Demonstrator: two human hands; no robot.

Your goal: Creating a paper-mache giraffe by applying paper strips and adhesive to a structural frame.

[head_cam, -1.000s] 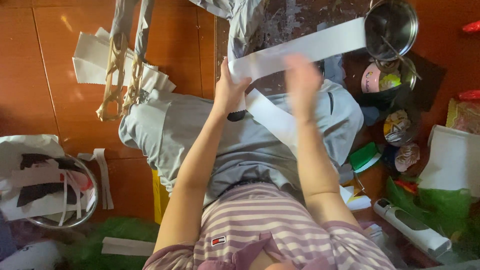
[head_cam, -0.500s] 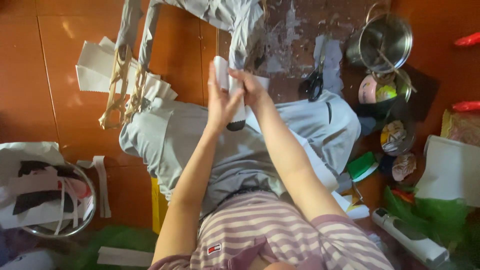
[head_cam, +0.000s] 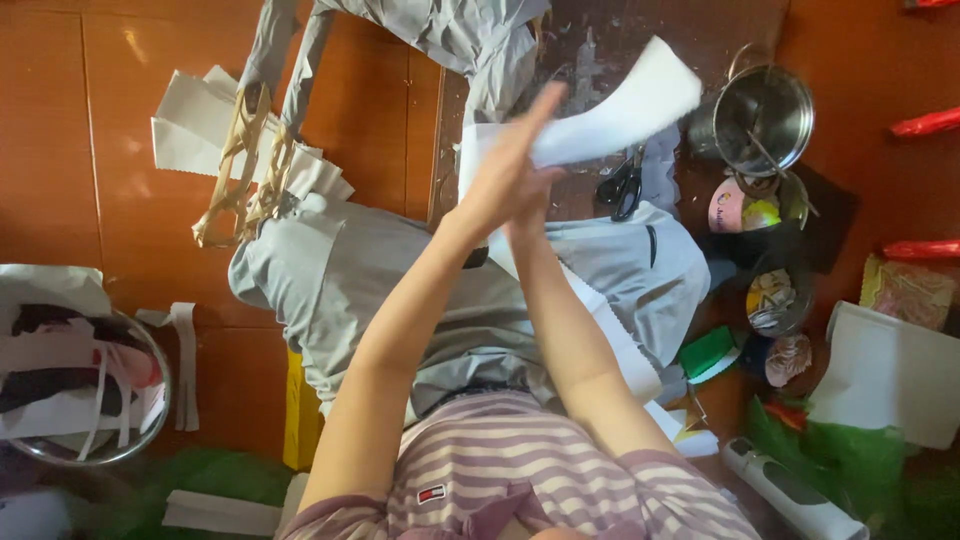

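Head: fingers (head_cam: 520,140) flat on white strip (head_cam: 620,105).

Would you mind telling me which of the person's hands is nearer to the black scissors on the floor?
Right. The right hand is just left of the scissors; the left hand, pressed against it, lies slightly farther left.

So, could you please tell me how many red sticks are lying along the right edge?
2 show plainly: one red stick right of the steel pot, another lower down. A red sliver at the top corner may be a third.
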